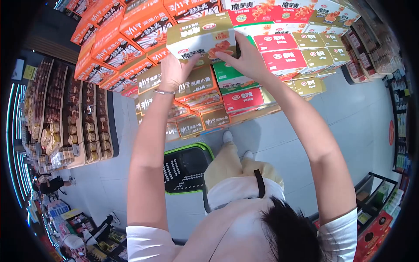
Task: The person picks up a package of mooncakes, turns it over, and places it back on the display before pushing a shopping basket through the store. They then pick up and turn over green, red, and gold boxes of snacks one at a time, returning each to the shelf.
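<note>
A gold-and-white snack box [201, 37] is held between both hands at the top centre, over the stacked boxes. My left hand [176, 70] grips its left lower side, with the thumb on the front face. On the right side, my right hand [244, 56] wraps round the box, its thumb on the front near the lower edge. Orange boxes [144, 28] are piled to the left. Below the held box are brown-and-orange boxes [196, 83], a green box [233, 74] and a red box [244, 100]. Red boxes [286, 61] and gold boxes [316, 59] stand to the right.
A black basket with a green rim [185, 168] is on the floor beside my legs. Shelves of packaged goods [72, 113] curve along the left. Two people [54, 184] are at the lower left. More shelving [371, 48] stands at the right.
</note>
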Motion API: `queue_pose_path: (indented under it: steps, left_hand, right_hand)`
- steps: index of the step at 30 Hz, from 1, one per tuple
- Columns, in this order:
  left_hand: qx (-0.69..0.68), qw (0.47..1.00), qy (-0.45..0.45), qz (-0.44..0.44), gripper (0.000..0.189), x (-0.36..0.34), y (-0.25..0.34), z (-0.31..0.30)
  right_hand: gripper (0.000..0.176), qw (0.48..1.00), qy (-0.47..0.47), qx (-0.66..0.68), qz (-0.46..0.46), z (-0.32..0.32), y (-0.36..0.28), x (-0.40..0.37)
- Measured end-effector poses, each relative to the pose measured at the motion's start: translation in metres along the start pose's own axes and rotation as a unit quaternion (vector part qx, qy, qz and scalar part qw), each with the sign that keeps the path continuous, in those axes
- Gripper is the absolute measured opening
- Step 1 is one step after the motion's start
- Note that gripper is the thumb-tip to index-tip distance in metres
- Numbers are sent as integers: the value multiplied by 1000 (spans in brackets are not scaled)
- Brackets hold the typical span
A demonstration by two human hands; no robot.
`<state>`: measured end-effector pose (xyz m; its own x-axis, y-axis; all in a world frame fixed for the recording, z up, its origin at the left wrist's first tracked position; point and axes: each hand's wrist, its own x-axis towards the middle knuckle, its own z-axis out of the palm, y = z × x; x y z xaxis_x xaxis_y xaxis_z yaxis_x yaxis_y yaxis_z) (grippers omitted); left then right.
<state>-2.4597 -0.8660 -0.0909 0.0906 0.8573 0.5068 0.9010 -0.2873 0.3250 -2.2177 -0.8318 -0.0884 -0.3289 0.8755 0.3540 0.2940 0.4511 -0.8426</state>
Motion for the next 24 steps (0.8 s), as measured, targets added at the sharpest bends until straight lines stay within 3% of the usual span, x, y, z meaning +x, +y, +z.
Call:
queue_pose_path:
  steps: [2, 3, 4, 7, 12, 16, 21, 24]
  left_hand:
    - [-73, 996, -10, -48, 39, 0, 15, -12]
    - [-107, 985, -66, -118, 45, 3, 19, -18]
    - [-109, 986, -60, -112, 45, 4, 15, -16]
    - [-125, 990, -17, -65, 76, 1, -2, -2]
    - [-141, 987, -31, -71, 79, 4, -4, -3]
    - [-155, 985, -24, -76, 82, 5, -3, -9]
    - [-169, 982, -35, -81, 83, 8, -4, -11]
    - [-178, 979, -37, -91, 81, 8, -2, -12]
  right_hand:
    - [72, 1000, -2, 3, -18, -1, 1, 3]
    - [72, 999, -8, -25, -22, -1, 0, 4]
    - [73, 998, -15, -52, -25, -1, -1, 5]
    - [76, 999, -34, -33, 23, -1, -13, 3]
    - [76, 993, -29, -106, -30, 2, -5, 7]
    - [76, 997, -45, -17, 56, 3, -19, 6]
    - [71, 996, -33, -77, 22, 4, -11, 7]
    - [70, 997, -39, -49, 52, 3, -13, 5]
